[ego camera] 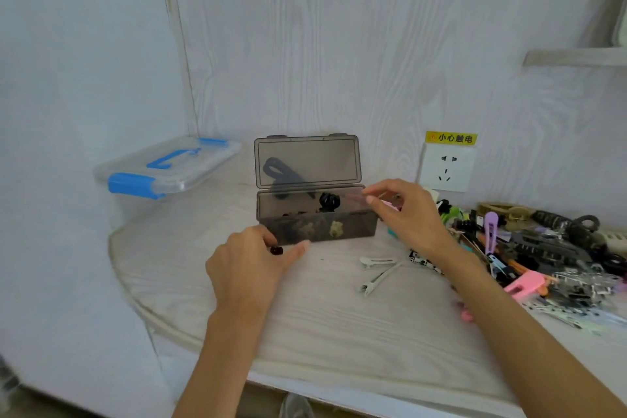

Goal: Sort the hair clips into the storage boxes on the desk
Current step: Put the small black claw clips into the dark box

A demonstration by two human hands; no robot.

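- The left hand (249, 260) rested at the front left corner of the dark box (317, 226). Its fingers curled, and a small dark red clip (276, 250) sat under them. I could not tell if it held the clip.
- The right hand (407, 214) was at the box's right end, fingers bent close together. It seemed to pinch a thin pink clip (354, 197) over the open top.
- The box lid (307, 161) stood up behind both hands.
- The pile of clips (543, 248) lay just right of the right hand.
- A good way: hold the box still, put the clip low inside, then let go.
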